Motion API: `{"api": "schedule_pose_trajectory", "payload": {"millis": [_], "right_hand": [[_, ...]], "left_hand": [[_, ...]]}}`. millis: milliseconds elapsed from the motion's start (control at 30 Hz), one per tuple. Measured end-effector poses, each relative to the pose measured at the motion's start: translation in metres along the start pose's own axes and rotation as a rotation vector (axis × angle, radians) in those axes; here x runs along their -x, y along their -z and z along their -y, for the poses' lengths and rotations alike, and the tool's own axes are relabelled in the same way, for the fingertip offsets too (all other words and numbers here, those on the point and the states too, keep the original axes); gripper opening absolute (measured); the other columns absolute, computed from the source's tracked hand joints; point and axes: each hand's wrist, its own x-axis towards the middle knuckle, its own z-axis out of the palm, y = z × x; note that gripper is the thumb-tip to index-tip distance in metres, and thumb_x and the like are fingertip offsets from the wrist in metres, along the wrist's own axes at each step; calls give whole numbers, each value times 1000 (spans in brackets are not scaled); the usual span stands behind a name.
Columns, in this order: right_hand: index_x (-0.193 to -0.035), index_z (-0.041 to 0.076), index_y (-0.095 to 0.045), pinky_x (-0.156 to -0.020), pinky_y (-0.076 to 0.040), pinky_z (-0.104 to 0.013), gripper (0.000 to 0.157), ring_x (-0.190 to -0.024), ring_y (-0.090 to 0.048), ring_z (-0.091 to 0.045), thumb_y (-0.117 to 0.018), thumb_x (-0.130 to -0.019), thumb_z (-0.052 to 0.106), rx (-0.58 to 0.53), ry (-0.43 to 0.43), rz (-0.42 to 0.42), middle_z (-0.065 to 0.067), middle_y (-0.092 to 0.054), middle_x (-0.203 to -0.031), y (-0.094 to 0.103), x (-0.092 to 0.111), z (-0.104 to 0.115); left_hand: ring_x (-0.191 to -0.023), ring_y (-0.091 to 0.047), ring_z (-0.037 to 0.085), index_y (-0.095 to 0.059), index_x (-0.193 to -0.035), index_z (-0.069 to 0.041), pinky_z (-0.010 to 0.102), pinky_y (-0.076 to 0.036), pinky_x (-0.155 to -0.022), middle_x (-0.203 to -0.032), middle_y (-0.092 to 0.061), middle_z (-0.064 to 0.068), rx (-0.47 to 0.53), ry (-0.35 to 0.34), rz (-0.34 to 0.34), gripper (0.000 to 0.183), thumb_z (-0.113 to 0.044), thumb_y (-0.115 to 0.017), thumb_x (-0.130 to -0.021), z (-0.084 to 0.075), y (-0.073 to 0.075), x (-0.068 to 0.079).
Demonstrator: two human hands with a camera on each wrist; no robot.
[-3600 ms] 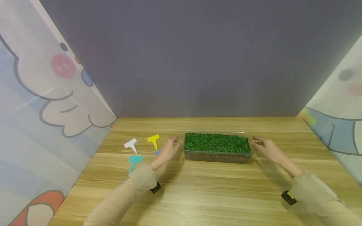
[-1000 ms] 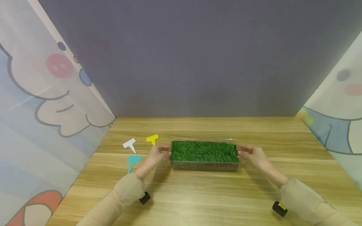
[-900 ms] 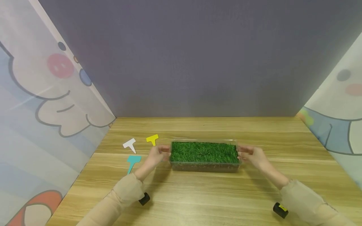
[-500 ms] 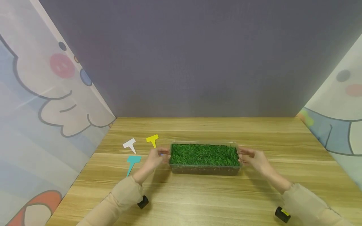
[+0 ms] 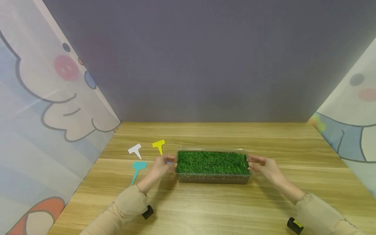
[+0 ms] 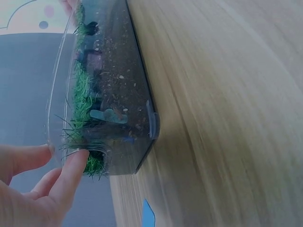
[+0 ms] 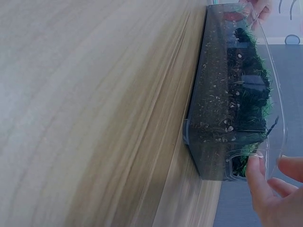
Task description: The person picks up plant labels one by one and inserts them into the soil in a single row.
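A clear plastic planter box (image 5: pixel 214 179) of dark soil is topped with green grass (image 5: pixel 212 162) and stands long side toward me. At its left end, my left hand (image 5: pixel 159 166) holds the wall, thumb by the rim and fingertips at the handle opening in the left wrist view. My right hand (image 5: pixel 268 169) grips the opposite end the same way; in the right wrist view a fingertip (image 7: pixel 255 158) sits at the handle opening. Behind the left fingers a blue plant label (image 6: pixel 148 215) is partly hidden.
Left of the box, T-shaped plant labels lie flat on the wooden table (image 5: pixel 211 209): white (image 5: pixel 135 150), yellow (image 5: pixel 159 146) and teal (image 5: pixel 138 169). A grey panel (image 5: pixel 211 62) rises behind the table, with cartoon-printed cloths on both sides.
Both hands came onto the ends of the planter box from just beside it. The box has shifted left and toward me, sliding slightly nearer during the last second. The labels stayed put.
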Motion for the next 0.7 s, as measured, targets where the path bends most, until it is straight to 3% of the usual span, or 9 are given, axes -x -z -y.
{"api": "schedule_pose_trajectory", "payload": {"millis": [133, 200, 300, 433, 533, 700], "right_hand": [[-126, -14, -33, -75, -50, -27, 48, -82, -63, -14, -53, -86, 3, -29, 17, 8, -30, -49, -117, 2, -4, -8], [-127, -11, -35, -74, -50, -26, 56, -80, -63, -12, -60, -83, 13, -66, 14, 12, -18, -58, -110, 5, -8, -19], [-128, -9, -36, -74, -50, -25, 68, -80, -63, -12, -65, -78, 27, -95, 13, 12, -14, -60, -109, 7, -13, -31], [-128, -12, -34, -75, -50, -27, 57, -81, -63, -14, -59, -84, 15, -54, -2, 1, -29, -49, -118, 4, -8, -18], [-126, -13, -34, -74, -50, -27, 56, -80, -63, -13, -59, -84, 12, -67, 10, 0, -26, -52, -115, 4, -9, -20], [-127, -8, -38, -72, -50, -25, 88, -79, -64, -12, -70, -65, 45, -167, 39, 11, -2, -63, -104, 10, -23, -53]], "left_hand": [[-75, -61, 25, -54, -104, 11, 38, -52, -69, -94, -60, 20, -7, 2, 37, 27, 11, -57, -78, 1, 2, -3], [-78, -60, 28, -52, -105, 12, 39, -52, -70, -95, -59, 21, -29, -8, 71, 27, 10, -56, -78, 2, 5, -6], [-84, -58, 33, -50, -106, 14, 42, -51, -74, -97, -57, 23, -55, -15, 118, 28, 9, -56, -79, 0, 7, -7], [-83, -58, 33, -49, -107, 14, 43, -50, -74, -97, -56, 24, -86, -13, 187, 28, 8, -55, -80, -4, 13, -10], [-81, -58, 35, -48, -108, 14, 43, -51, -72, -96, -56, 24, -122, -31, 261, 30, 7, -54, -80, -4, 20, -13], [-84, -58, 37, -49, -110, 14, 43, -51, -71, -94, -57, 25, -230, -114, 386, 31, 7, -53, -80, -6, 34, -19]]}}
